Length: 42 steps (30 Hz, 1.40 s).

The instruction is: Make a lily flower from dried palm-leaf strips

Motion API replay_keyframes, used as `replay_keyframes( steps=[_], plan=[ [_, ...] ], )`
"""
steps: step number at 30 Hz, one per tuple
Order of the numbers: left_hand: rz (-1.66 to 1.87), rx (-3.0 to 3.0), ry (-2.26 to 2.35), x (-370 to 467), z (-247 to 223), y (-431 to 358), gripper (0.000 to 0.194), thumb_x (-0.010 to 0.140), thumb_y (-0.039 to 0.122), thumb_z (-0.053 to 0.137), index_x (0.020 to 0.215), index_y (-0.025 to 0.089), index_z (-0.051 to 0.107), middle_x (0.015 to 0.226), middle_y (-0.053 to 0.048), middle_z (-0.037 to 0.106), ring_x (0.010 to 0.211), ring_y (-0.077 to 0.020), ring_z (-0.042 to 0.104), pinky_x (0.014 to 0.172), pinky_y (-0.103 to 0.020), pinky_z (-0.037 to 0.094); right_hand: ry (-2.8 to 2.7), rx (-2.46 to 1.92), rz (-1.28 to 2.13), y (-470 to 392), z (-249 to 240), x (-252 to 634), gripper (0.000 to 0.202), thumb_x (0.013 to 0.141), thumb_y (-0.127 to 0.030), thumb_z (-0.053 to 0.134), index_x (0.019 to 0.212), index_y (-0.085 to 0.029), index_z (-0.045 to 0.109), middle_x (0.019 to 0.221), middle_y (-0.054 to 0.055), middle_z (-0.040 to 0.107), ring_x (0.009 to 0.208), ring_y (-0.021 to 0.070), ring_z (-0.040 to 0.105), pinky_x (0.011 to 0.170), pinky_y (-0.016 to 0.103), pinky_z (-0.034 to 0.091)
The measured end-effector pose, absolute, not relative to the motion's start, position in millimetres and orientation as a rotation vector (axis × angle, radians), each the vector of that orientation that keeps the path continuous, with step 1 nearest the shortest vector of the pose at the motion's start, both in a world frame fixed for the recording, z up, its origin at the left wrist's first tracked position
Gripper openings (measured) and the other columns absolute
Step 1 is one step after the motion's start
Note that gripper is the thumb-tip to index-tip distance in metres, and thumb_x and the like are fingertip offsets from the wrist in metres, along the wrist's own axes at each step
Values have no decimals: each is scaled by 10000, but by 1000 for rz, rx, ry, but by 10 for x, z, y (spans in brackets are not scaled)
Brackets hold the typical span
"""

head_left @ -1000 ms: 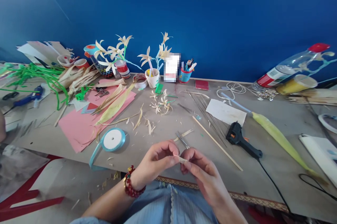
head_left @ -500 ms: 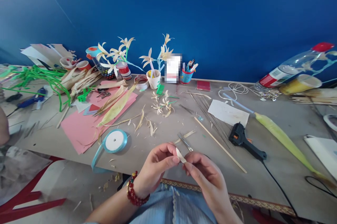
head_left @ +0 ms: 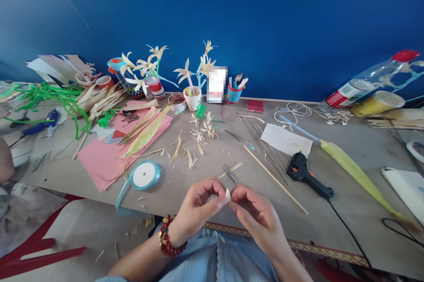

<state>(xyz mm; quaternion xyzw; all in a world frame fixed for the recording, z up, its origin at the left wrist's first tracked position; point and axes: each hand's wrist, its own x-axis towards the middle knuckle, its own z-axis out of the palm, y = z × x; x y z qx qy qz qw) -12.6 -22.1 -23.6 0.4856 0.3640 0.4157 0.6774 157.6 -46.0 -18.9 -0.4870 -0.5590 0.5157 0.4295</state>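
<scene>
Between my two hands a small pale husk petal [head_left: 228, 195] stands nearly upright, its pointed tip up. Thumb and fingers of my left hand [head_left: 202, 204] pinch it from one side; a red bead bracelet is on that wrist. From the other side the closed fingers of my right hand [head_left: 258, 218] grip its lower part, close against the left fingertips. Just beyond the hands lie scissors [head_left: 230, 173], partly hidden, across a husk strip [head_left: 239, 167]. Small husk flowers [head_left: 207, 129] and loose petals [head_left: 190, 158] lie farther back.
A blue ribbon roll [head_left: 145, 175] and pink paper [head_left: 96, 162] lie left. Right are a wooden stick [head_left: 274, 179], a black glue gun [head_left: 308, 176] with its cord, and a green husk [head_left: 354, 169]. Cups [head_left: 192, 98] with flowers line the wall. Another person's arm [head_left: 5, 160] shows far left.
The petal has turned from slanting to nearly upright between my fingers. My right hand's fingertips have come closer to the left ones.
</scene>
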Motion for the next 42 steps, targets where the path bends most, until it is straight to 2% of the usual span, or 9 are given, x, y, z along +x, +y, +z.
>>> replay_keyframes(
  steps=[5,12,22,25,28,32,35,38,42],
  plan=[
    [955,1160,859,-122,-236,-249,193,859,319,662,776,151,619,818,-42,585,782,-153,521,748,-260,403,-1225,-1265,1364,-507,-271,1547,279,875,-413,617,710,-196,558,656,-17,496,597,131,436,542,231,376],
    [912,797,864,-81,-287,-213,180,799,285,716,745,147,614,682,2,564,665,-117,503,678,-235,406,-1336,-1231,1411,-480,-254,1602,235,910,-372,570,777,-184,620,702,1,551,633,139,479,573,234,394],
    [910,767,863,-80,-311,-238,206,767,305,756,747,147,625,700,6,552,666,-105,475,654,-217,391,-1348,-1255,1360,-454,-309,1547,205,879,-323,592,722,-200,545,659,-27,509,590,125,466,551,225,398],
    [920,768,895,-90,-319,-234,208,757,304,765,732,148,630,700,4,566,668,-106,483,650,-217,395,-1554,-1359,1194,-455,-362,1679,178,920,-322,539,786,-209,565,708,-5,564,619,143,532,550,228,422],
    [940,769,914,-120,-352,-219,195,761,295,762,743,150,634,701,0,597,668,-107,505,661,-221,407,-1795,-1622,780,-486,-462,1901,160,928,-362,536,898,-217,595,846,42,634,668,176,603,514,245,424],
    [956,773,939,-174,-414,-190,175,779,282,748,770,149,635,712,-12,633,661,-109,529,659,-224,413,-2054,-1805,378,-558,-558,2115,172,924,-391,546,919,-224,585,900,61,661,765,230,652,608,308,474],
    [974,778,941,-193,-422,-174,159,794,266,739,783,146,636,714,-12,634,667,-106,535,664,-222,410,-2186,-1804,290,-592,-541,2145,157,927,-371,538,917,-222,585,886,64,673,815,255,664,672,347,494],
    [980,776,926,-200,-394,-166,153,800,261,735,792,147,634,726,-15,641,677,-108,542,678,-225,419,-2245,-1837,269,-594,-508,2156,145,889,-370,580,883,-227,594,868,61,685,798,267,673,650,357,495],
    [1004,796,914,-232,-367,-151,145,807,260,729,799,148,638,745,-21,650,691,-111,548,695,-229,432,-2089,-1955,448,-584,-535,2271,171,875,-412,586,837,-247,610,699,22,681,599,223,656,521,312,454]
  ],
)
